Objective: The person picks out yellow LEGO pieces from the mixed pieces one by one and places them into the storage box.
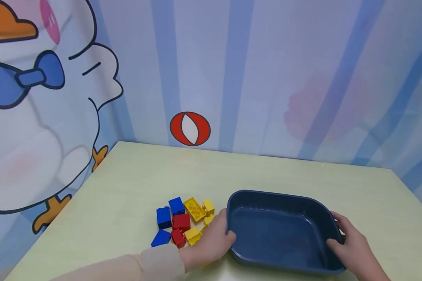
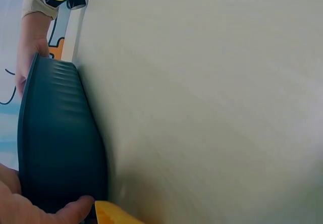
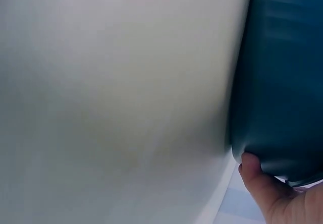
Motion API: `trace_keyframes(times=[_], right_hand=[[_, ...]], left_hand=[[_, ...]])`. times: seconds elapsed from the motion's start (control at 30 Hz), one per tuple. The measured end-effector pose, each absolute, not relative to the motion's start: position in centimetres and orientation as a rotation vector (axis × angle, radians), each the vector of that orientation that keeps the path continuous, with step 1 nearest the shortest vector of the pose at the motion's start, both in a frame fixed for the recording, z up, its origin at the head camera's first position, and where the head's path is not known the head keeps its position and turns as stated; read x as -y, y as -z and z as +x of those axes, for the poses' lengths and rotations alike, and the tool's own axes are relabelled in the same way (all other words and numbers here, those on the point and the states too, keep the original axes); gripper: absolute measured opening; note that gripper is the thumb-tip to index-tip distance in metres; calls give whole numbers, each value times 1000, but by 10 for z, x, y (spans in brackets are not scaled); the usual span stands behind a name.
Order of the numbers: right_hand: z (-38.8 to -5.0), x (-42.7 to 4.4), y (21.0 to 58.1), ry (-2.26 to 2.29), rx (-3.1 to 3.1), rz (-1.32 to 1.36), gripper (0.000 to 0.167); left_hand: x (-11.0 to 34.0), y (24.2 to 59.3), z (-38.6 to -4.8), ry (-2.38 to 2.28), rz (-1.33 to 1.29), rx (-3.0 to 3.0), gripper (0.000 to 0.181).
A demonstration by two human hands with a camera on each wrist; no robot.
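The bricks (image 1: 181, 222) and faintly glossy tray (image 1: 274, 234) look like smooth plastic, the sleeve (image 1: 161, 260) matt cloth

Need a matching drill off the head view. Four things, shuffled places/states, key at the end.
Things
1. left hand
2. right hand
3. tray
4. red-and-white ball print

Places/states
A. dark blue, held at both ends
B. on the striped backdrop, above the table's far edge
C. grips the tray end next to the blocks
D. grips the tray end away from the blocks

Pairs: 1-C, 2-D, 3-A, 4-B
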State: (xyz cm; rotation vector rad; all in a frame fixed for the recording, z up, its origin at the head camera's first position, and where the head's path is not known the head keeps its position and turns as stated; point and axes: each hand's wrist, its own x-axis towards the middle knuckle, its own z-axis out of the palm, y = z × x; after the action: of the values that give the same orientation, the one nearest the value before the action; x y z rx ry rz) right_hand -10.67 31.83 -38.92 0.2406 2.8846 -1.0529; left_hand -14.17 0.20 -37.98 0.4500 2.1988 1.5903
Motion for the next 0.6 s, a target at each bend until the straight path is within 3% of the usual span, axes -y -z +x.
trace_keyframes(times=[0.6], right_hand=[[-86, -327, 398, 942, -2921, 266, 67]], left_hand=[[3, 378, -120, -1506, 491, -2196, 57]])
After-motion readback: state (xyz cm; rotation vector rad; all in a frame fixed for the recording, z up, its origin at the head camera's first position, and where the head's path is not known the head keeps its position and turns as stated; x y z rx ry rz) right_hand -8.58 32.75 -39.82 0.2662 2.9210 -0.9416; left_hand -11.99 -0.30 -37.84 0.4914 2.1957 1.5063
